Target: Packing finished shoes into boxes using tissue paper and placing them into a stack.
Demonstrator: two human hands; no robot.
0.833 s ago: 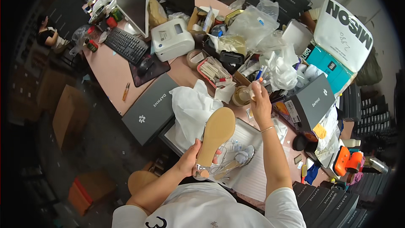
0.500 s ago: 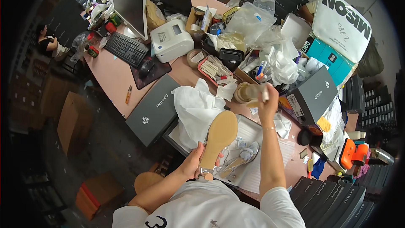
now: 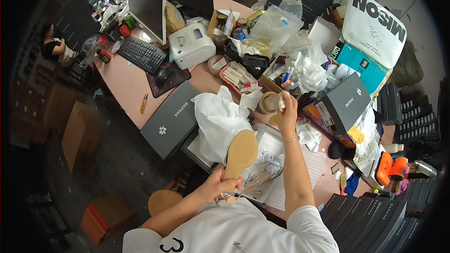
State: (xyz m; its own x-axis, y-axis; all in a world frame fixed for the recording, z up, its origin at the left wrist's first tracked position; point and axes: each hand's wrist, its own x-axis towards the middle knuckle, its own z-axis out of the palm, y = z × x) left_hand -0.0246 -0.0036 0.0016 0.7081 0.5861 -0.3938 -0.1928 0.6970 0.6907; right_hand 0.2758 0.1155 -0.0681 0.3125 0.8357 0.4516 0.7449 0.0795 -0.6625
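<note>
My left hand (image 3: 218,188) grips the heel end of a tan-soled sandal (image 3: 240,152), held sole up over an open grey shoe box with white tissue paper (image 3: 220,119). A second sandal with clear straps (image 3: 262,178) lies on the white paper below it. My right hand (image 3: 287,107) is raised farther out over the pink table, fingers closed on a small white object, next to a roll of tape (image 3: 267,103).
A grey box lid (image 3: 171,119) lies to the left. A grey shoe box (image 3: 346,103), plastic bags (image 3: 304,65), a label printer (image 3: 191,44), keyboard (image 3: 141,54) and monitor (image 3: 147,4) crowd the table. Stacked dark boxes (image 3: 375,220) stand at lower right. Another person (image 3: 54,49) sits far left.
My right hand has drawn back from the clutter toward the tape roll, now holding a small white object. The sandal in my left hand stays almost in place.
</note>
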